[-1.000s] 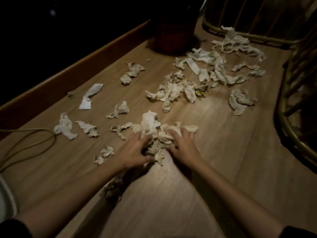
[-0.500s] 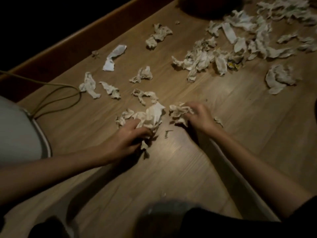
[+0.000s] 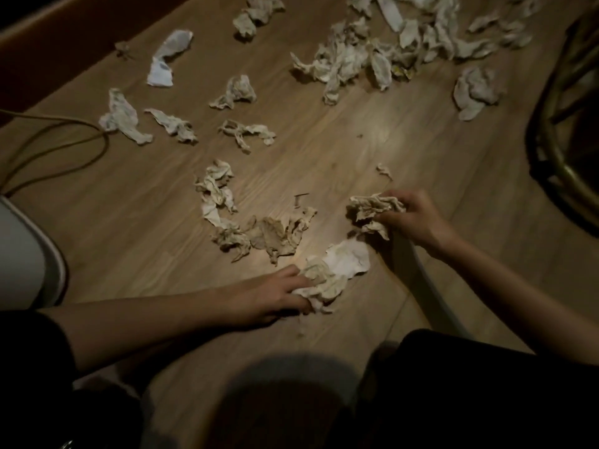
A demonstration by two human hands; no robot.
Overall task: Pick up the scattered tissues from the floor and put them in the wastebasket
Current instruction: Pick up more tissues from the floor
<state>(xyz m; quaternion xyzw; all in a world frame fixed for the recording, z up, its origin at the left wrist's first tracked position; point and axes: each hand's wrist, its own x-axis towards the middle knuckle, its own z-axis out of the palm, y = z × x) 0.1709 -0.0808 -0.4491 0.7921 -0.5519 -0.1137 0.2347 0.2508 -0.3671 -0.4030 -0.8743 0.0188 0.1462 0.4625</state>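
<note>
Crumpled white tissues lie scattered over the wooden floor (image 3: 340,157). My left hand (image 3: 275,296) presses on a wad of tissues (image 3: 337,270) low in the middle and grips its near end. My right hand (image 3: 411,215) is closed on another crumpled bunch (image 3: 372,210), held just above the floor. A loose clump of tissues (image 3: 269,233) lies between and beyond the hands. A large pile of tissues (image 3: 372,56) spreads across the far right. The wastebasket is out of view.
A cable (image 3: 64,147) loops on the floor at the left. A white rounded object (image 3: 22,254) sits at the left edge. A rattan chair frame (image 3: 557,124) stands at the right. A wooden baseboard (image 3: 48,37) runs along the far left.
The view has tilted down and nearer, and the wastebasket has left the frame. Both hands have drawn back toward me, each dragging a bunch of tissues; a clump stays behind on the floor.
</note>
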